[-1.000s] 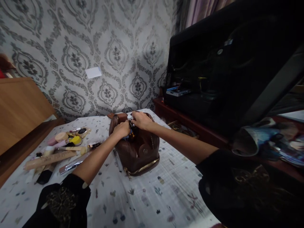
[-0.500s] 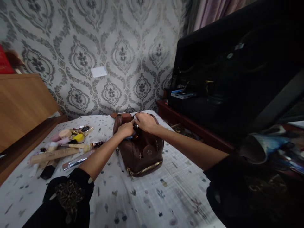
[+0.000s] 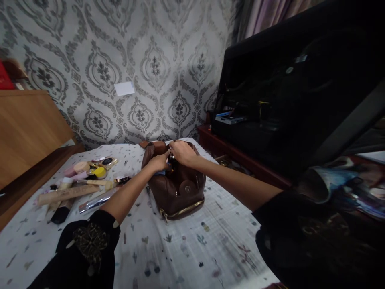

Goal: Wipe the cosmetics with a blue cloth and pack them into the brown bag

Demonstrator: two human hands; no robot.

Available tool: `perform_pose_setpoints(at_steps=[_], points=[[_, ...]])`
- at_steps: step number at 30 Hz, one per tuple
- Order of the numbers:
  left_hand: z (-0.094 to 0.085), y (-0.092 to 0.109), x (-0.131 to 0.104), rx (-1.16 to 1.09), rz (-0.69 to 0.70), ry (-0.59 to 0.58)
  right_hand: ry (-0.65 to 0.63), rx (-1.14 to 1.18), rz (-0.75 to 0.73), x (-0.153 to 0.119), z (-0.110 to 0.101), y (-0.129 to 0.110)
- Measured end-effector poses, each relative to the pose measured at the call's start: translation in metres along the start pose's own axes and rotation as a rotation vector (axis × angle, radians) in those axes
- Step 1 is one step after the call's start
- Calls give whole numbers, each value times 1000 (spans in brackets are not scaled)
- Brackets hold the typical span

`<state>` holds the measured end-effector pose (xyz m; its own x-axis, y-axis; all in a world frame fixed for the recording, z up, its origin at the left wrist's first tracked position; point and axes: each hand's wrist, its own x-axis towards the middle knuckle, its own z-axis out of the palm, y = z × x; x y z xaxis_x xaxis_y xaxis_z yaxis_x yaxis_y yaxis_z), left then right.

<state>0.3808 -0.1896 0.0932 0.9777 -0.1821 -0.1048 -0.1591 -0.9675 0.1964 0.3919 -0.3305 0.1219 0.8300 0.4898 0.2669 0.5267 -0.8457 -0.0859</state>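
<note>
A brown leather bag [image 3: 180, 204] with a gold zipper along its front edge rests open on the patterned white cloth [image 3: 180, 257]. Both hands are at its mouth. My left hand [image 3: 159, 161] is at the left of the opening, fingers bent inward around something dark that I cannot make out. My right hand [image 3: 183, 152] reaches over from the right, its fingers curled down close to the left fingertips on small shiny items. The fingertips of both are mostly hidden. A bit of blue shows inside the bag under my left hand.
Several cosmetics, including a yellow-capped item [image 3: 99, 172] and a silver tube [image 3: 96, 201], lie on the cloth at the left. A wooden panel [image 3: 30, 132] stands far left. On the right are a large black screen [image 3: 285, 100] and a dark red ledge [image 3: 240, 154].
The view has shifted slightly. Both hands stay at the bag's mouth, with only a small movement of the fingers.
</note>
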Motion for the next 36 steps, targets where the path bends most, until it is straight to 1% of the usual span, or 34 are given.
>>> perform_pose_setpoints(at_steps=[8,22,30,36], points=[[8,-7,8,-105,100,-8,-2,30,-1,2,3,3],[21,-8,16,-223,134,72,-4,52,53,5,0,3],[19,-6,11,-219,113,67,29,31,34,-4,-13,-4],[9,-2,10,-185,106,31,36,42,15,-10,-25,-7]])
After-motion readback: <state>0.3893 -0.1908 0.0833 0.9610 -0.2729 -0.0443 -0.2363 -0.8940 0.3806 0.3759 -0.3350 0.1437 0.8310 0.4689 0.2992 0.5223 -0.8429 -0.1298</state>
